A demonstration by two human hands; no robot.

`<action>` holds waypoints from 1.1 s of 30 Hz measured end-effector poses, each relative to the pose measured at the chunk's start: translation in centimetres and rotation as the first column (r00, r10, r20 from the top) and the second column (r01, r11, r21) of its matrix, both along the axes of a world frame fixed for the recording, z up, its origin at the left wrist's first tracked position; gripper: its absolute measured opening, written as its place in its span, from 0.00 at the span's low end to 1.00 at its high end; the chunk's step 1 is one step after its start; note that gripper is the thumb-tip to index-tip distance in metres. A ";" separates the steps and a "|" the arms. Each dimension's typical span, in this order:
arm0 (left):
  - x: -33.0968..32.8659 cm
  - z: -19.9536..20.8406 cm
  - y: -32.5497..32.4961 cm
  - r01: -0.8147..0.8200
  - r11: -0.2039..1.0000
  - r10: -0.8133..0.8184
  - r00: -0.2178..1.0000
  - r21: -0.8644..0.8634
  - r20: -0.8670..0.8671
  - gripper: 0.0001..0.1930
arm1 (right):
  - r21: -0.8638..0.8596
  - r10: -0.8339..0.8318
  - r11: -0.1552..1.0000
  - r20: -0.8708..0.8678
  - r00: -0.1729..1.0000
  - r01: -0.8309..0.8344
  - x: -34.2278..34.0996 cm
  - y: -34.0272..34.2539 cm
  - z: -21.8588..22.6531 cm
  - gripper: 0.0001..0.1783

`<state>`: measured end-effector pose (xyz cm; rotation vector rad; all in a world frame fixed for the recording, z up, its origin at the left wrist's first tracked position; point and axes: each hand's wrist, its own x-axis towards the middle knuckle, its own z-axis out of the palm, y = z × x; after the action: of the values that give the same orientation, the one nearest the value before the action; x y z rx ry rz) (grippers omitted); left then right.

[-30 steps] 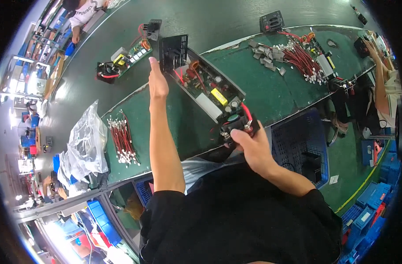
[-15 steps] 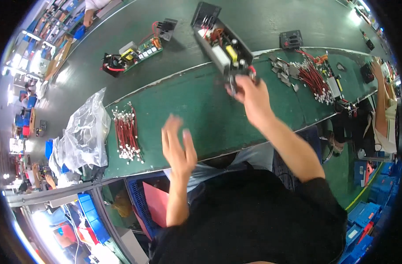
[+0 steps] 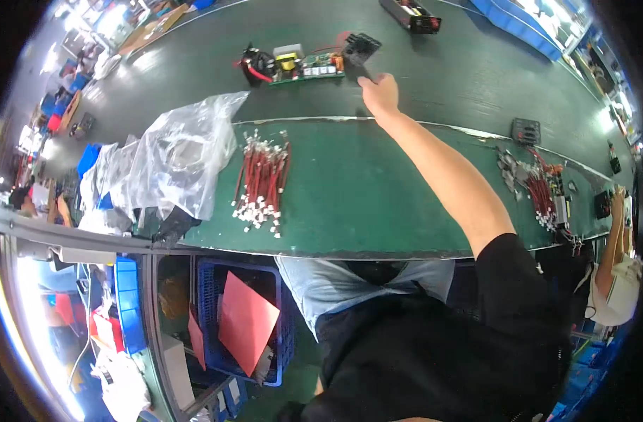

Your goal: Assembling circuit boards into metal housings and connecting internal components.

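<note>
One circuit-board assembly (image 3: 311, 68) lies on the dark belt-like surface (image 3: 441, 91), with one black fan (image 3: 257, 65) at its left end and one black end plate (image 3: 362, 48) at its right. The right hand (image 3: 381, 93) is just below that plate, its fingers drawn close together; whether they touch or grip anything, I cannot tell. The left hand is out of sight, so its fingers cannot be judged. One metal-cased unit (image 3: 409, 15) stands farther off. Two bunches of red leads with white connectors, one at left (image 3: 262, 183) and one at right, rest on the worn-edged green bench (image 3: 378, 183), beside one clear plastic bag (image 3: 188, 155). Below, one blue crate (image 3: 286, 316) and two pink sheets (image 3: 247, 323); at right, one co-worker's hand (image 3: 618, 200).
</note>
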<state>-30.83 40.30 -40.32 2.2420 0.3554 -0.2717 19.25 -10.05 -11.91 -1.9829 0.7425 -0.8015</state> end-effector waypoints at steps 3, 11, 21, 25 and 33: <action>-4.8 -2.3 -0.4 -0.033 0.999 0.031 0.997 -0.019 -0.072 0.15 | -0.127 0.119 0.987 0.165 0.979 -0.098 0.0 1.7 -1.0 0.26; -10.6 -4.0 -6.6 -0.049 0.994 0.030 0.980 -0.097 -0.195 0.15 | 0.047 0.110 0.992 0.103 0.989 -0.115 0.3 1.3 -0.4 0.30; -6.9 -2.5 -5.6 0.090 0.993 -0.103 0.974 -0.073 -0.203 0.16 | 0.602 0.342 0.733 0.077 0.937 -0.317 8.0 -3.2 3.2 0.18; -6.3 -1.0 -5.6 0.127 0.990 -0.136 0.965 -0.053 -0.226 0.16 | 0.332 0.374 0.874 0.007 0.928 -0.355 5.7 -3.9 4.7 0.14; -3.0 1.6 -5.8 0.279 0.960 -0.274 0.929 -0.014 -0.247 0.16 | 0.075 0.370 0.929 -0.142 0.918 -0.363 0.8 -4.5 7.1 0.21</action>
<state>-33.80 34.50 -38.68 2.2819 0.1696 -0.7050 20.03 -14.54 -4.78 -2.0728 0.4470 -0.4073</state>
